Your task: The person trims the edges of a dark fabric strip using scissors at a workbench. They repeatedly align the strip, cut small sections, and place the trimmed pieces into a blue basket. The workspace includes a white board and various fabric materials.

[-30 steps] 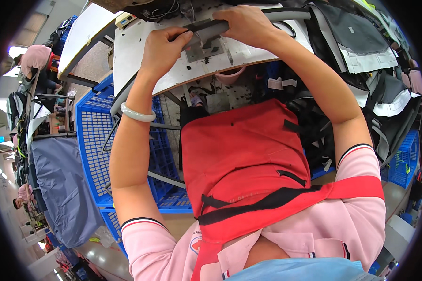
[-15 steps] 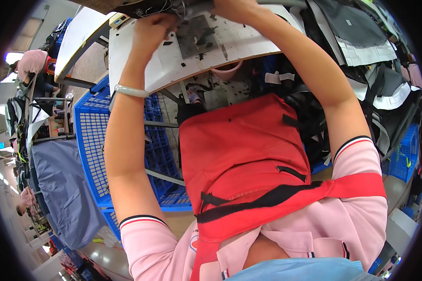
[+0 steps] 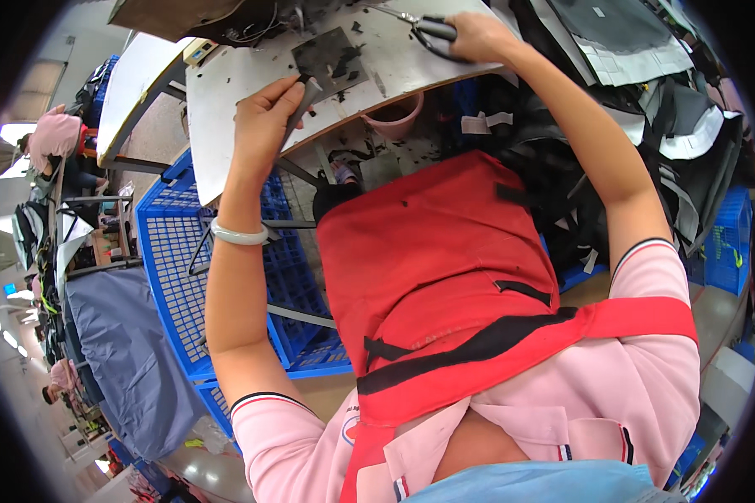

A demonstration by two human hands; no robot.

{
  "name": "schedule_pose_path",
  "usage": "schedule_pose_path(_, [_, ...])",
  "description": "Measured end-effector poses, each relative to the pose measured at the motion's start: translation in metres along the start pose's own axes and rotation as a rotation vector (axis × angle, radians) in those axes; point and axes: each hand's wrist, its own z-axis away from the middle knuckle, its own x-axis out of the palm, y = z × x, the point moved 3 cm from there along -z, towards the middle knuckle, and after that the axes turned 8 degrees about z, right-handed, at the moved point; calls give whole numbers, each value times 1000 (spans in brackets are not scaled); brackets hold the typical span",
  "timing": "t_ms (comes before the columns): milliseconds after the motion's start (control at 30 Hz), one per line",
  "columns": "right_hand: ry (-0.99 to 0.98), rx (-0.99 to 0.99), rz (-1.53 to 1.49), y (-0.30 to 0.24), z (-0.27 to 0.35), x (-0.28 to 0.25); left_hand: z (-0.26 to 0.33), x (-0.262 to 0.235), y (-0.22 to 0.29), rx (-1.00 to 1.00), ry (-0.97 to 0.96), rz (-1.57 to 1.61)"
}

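Above the near edge of the white worktable (image 3: pixel 226 96), my left hand (image 3: pixel 264 117) pinches a short, dark grey strip of material (image 3: pixel 307 99) between thumb and fingers. Over the right part of the table, my right hand (image 3: pixel 485 38) is closed around the black handles of a pair of scissors (image 3: pixel 432 30). The metal blades point to the left, away from the strip. A dark square plate (image 3: pixel 331 60) lies on the tabletop between my hands, strewn with small black scraps.
A brown box-like object (image 3: pixel 164 18) with loose wires stands at the table's far edge. Below the table sits a pink bucket (image 3: pixel 397 120). Blue plastic crates (image 3: pixel 172 277) stand at left, and dark and white fabric pieces (image 3: pixel 629 50) pile at right. A red apron (image 3: pixel 436 243) covers my lap.
My left hand has come back toward me from the far side of the table, now with the strip in it. My right hand has moved right and nearer, bringing the scissors into view.
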Motion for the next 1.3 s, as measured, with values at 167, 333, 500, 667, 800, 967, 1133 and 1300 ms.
schedule_pose_path(167, [-226,-145,-960,-89,104,-4,17,0,5,26,40,17])
schedule_pose_path(333, [-196,-224,-840,-112,134,12,16,0,2,50,56,16])
schedule_pose_path(500, [-156,-242,-703,-112,132,9,22,10,4,38,-34,-10])
schedule_pose_path(667, [-156,-164,-844,-112,122,14,19,22,5,5,-49,12])
schedule_pose_path(800, [-121,-145,-869,-100,109,17,13,17,9,22,-46,53])
schedule_pose_path(967, [42,-1,-131,-31,38,-4,-10,9,36,142,63,-338])
schedule_pose_path(1133, [339,45,119,8,3,0,-52,1,50,361,136,-566])
schedule_pose_path(1300, [420,-155,-48,-50,45,-7,-51,-1,47,212,26,-386])
